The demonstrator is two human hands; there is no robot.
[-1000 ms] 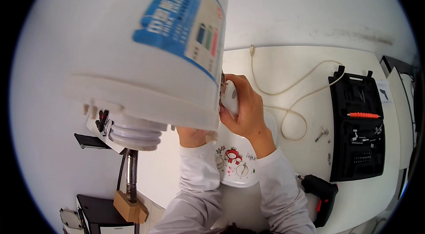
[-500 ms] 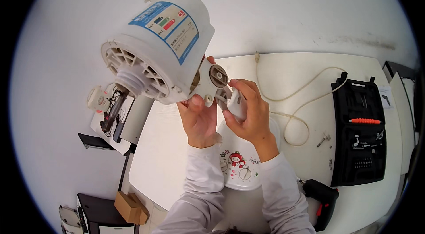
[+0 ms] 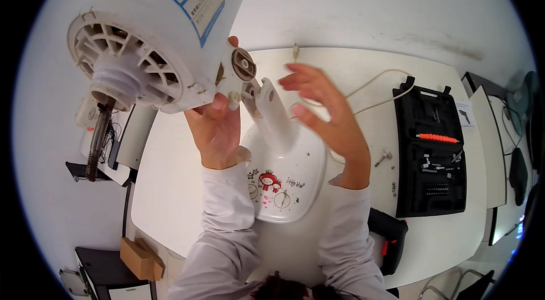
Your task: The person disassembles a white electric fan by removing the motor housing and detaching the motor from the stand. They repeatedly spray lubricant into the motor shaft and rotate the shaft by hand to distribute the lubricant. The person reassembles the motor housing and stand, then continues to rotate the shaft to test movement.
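A white electric fan's motor head [image 3: 196,44] with a blue-and-white label is raised at the upper left, its threaded metal shaft [image 3: 100,138] pointing down. My left hand [image 3: 216,135] grips it from below, near its lower joint; some fingers are hidden behind the housing. On that joint sits a round brown knob [image 3: 244,64]. Just right of it rises the white stand's forked neck [image 3: 272,121], standing on a white base [image 3: 301,186] with cartoon prints and dials. My right hand [image 3: 335,118] is beside the neck, apart from it, fingers spread and holding nothing.
A black tool case [image 3: 434,158] with bits and an orange flexible shaft [image 3: 437,137] lies open at the right of the white table [image 3: 176,169]. A metal bolt [image 3: 384,157], small screws, a black power drill [image 3: 389,237] and a pale cable [image 3: 380,81] lie nearer.
The motor head has shifted up and left in view and appears nearer. My right hand has let go of the stand's neck and opened out to its right. The whole view has shifted.
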